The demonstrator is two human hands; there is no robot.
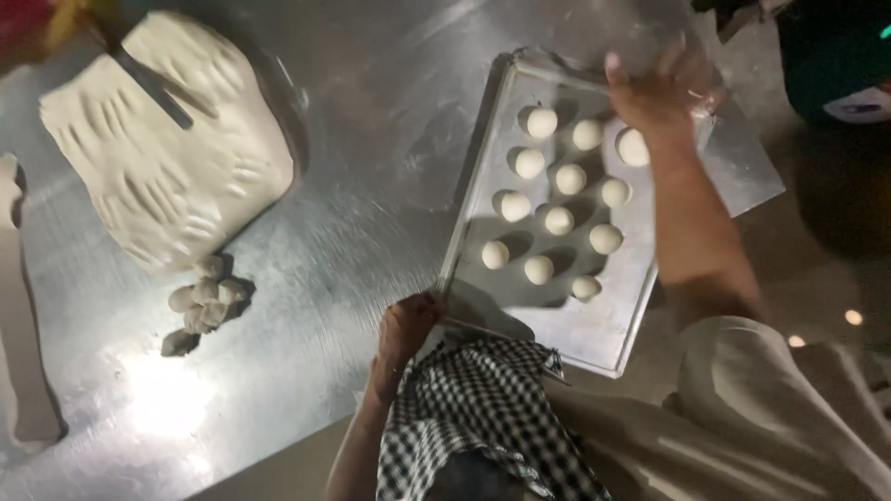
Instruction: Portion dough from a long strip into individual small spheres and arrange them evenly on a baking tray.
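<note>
Both hands are on the tray, well apart. My right hand [661, 88] is up at the tray's far right corner, fingers spread over the rim, right beside the top dough ball; can't tell if it grips anything. My left hand [406, 327] is curled on the near left corner of the tray, grip looks closed on the edge.

Largest to smallest:
- steel counter [362, 186], floured, glare near its front edge
- big dough slab [162, 148] at the counter's far left, finger grooves pressed in, a dark-handled tool lying across its top
- baking tray [608, 329], tilted diagonally at the counter's right edge
- checked cloth [478, 399] at the front edge, under the tray's near corner
- small dough lumps [202, 301] piled just below the slab
- dough balls [557, 195], three rows on the tray
</note>
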